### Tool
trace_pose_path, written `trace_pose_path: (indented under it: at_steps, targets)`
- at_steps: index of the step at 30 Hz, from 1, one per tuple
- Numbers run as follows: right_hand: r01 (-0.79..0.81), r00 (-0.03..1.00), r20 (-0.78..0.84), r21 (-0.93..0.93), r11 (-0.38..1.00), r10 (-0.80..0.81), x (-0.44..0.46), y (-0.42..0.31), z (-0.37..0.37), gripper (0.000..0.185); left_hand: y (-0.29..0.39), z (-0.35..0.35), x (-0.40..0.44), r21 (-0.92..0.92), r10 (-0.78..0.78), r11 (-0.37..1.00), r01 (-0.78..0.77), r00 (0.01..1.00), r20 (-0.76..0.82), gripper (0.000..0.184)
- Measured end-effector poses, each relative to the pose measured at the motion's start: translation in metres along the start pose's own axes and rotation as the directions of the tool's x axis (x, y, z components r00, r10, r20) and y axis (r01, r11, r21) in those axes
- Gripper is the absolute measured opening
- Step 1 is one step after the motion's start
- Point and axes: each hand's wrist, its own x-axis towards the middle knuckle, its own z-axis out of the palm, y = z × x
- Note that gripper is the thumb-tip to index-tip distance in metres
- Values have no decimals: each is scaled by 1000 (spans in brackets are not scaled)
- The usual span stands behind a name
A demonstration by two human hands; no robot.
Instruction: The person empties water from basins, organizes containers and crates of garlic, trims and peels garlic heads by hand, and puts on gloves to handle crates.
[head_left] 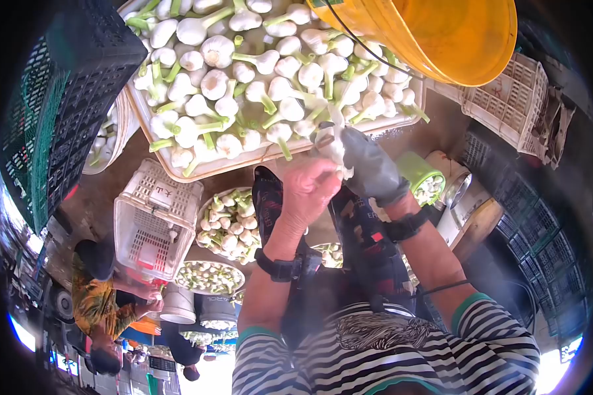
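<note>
A garlic bulb (335, 146) is between my two hands, its stem pointing up over the tray. My left hand (310, 187) is bare, its fingers closed in a pinch at the bulb's lower end, where pale loose skin shows. On my right hand (370, 164) is a grey glove; its fingers close round the bulb from the other side. Whether that glove also holds a small tool cannot be made out. Just beyond my hands, a shallow white tray (207, 172) carries many garlic bulbs (214, 84) with short green stems.
A yellow bucket (471, 39) leans over the tray's far right. Dark crates (99, 85) stand at left. A white crate (158, 191) and a basket of garlic (229, 224) lie below the tray. A green container (418, 172) is at right. Another person (102, 296) works at lower left.
</note>
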Motion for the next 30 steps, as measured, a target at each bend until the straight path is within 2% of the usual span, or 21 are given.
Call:
trace_pose_path:
  at_steps: [2,3,5,6,9,10,11,13,15,18,19,20,22,25,28,30]
  targets:
    - [19,999,-48,-75,997,-23,5,-7,-1,41,2,3,-1,-13,-67,998,68,997,25,13]
    - [27,997,-69,-115,993,-35,8,-12,-5,42,2,0,-1,-84,-79,993,78,997,-9,12]
    - [193,978,-17,-314,929,-209,8,-11,-18,41,1,-4,1,-230,-112,969,92,991,-75,12]
    - [229,971,17,-352,908,-238,7,-9,-22,40,-4,-2,6,-226,-148,969,103,969,-196,16]
    - [260,965,114,-352,899,-235,9,-3,-29,38,-8,3,21,209,136,972,-104,980,-144,22]
    - [167,982,137,-283,944,-133,7,-2,-32,37,-8,4,22,280,135,955,-94,982,-129,25]
    - [66,986,165,-216,974,-30,3,-1,-35,37,-6,4,24,220,78,974,-51,990,-117,24]
    - [46,978,208,-197,979,-5,0,0,-42,37,-1,2,26,96,-32,995,39,996,-82,21]
    - [218,960,232,-278,935,-155,2,1,-47,38,-6,4,24,132,30,991,-24,999,-39,21]
    - [258,952,237,-289,922,-192,-7,11,-52,39,-18,10,22,152,62,987,-53,997,-55,17]
    - [-59,970,235,21,998,52,-13,17,-53,40,-23,14,20,149,60,988,-49,996,-70,14]
    - [-373,910,308,317,872,277,-18,21,-53,40,-17,16,20,-4,-82,997,82,994,-78,13]
    - [-569,822,388,553,609,416,-23,30,-58,41,-3,20,22,-301,-349,897,323,937,-35,11]
    - [-492,869,292,590,640,399,-28,25,-67,39,-30,18,23,-716,-521,612,337,852,-44,16]
    - [-550,833,333,581,600,441,-19,2,-82,42,-15,39,16,-510,-461,772,380,887,-38,20]
    - [-586,811,369,495,642,454,-14,-6,-79,45,-3,48,12,-341,-409,866,366,911,-61,21]
